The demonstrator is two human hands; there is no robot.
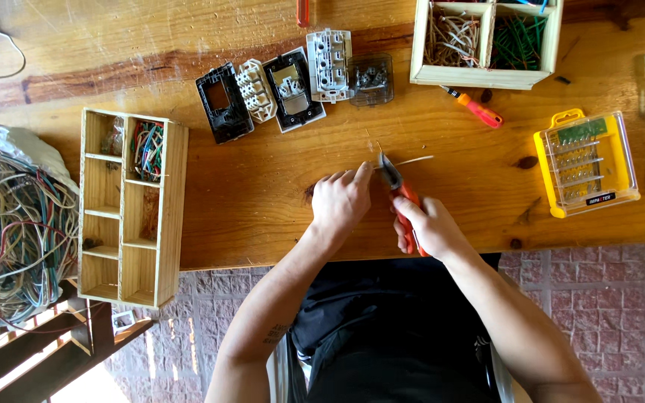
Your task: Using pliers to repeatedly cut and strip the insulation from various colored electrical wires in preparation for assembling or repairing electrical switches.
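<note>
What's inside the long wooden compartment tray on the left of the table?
The wooden tray holds a bundle of coloured wires in its top right compartment and a dim, unclear clump top left. The lower compartments show bare wood, apart from a small dark bit. Anything under the wires is hidden.

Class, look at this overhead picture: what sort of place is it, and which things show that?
Probably a home electrical workbench: a wire tangle, dismantled socket parts on the wooden table, and the right hand working pliers.

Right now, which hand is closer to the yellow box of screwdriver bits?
Right. The right hand, holding orange pliers, sits beside the yellow bit box; the left hand is farther away.
</note>
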